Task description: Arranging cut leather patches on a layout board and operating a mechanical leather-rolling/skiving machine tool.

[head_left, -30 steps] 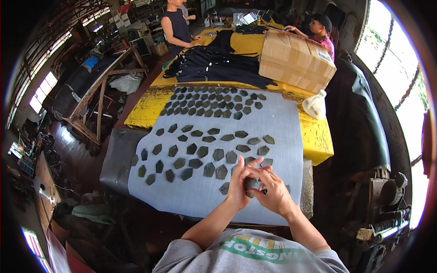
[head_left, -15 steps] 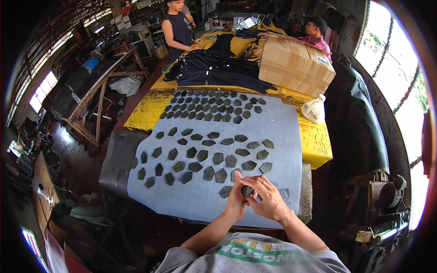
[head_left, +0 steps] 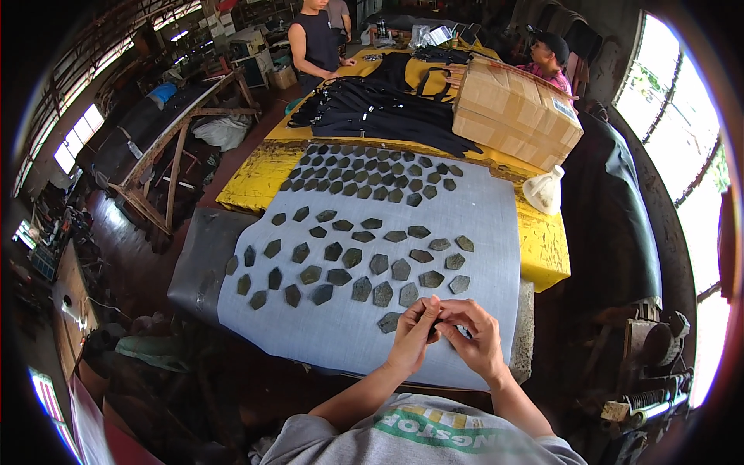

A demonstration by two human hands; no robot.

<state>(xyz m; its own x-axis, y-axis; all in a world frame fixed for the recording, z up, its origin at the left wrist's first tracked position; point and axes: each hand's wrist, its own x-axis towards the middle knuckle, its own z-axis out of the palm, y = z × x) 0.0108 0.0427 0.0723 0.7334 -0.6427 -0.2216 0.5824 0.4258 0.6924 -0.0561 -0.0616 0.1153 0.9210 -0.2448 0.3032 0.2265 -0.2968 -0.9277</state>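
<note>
Workshop: dark 5-sided pieces (head_left: pixel 382 294) laid out

Grey sheet (head_left: pixel 482 209) covers part of yellow table (head_left: pixel 545 246). Left hand (head_left: pixel 411 339) grips a small dark object (head_left: pixel 433 329) above the sheet's near side — right hand (head_left: pixel 478 339) curls its fingers beside it, grip undetermined.

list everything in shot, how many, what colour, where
Table: one, yellow, centre
Sheet: one, pale blue, table's near end
Pentagon pieces: many, dark green, on the sheet
Cloth heap: one, black, table's middle
Cardboard box: one, brown, table's right side
Jug: one, white, table's right edge
People: three, dark, grey and pink tops, farther along the table
Workbench: one, dark top, left
Plastic bag: one, pale, by the workbench
Draped cover: one, dark, right
Windows: several, bright, both sides
Floor clutter: uncountable, dim, left side
Shirt: one, grey, bottom
Left hand: one, bare, above sheet's near right, round a mostly hidden dark thing
Right hand: one, bare, beside it
</note>
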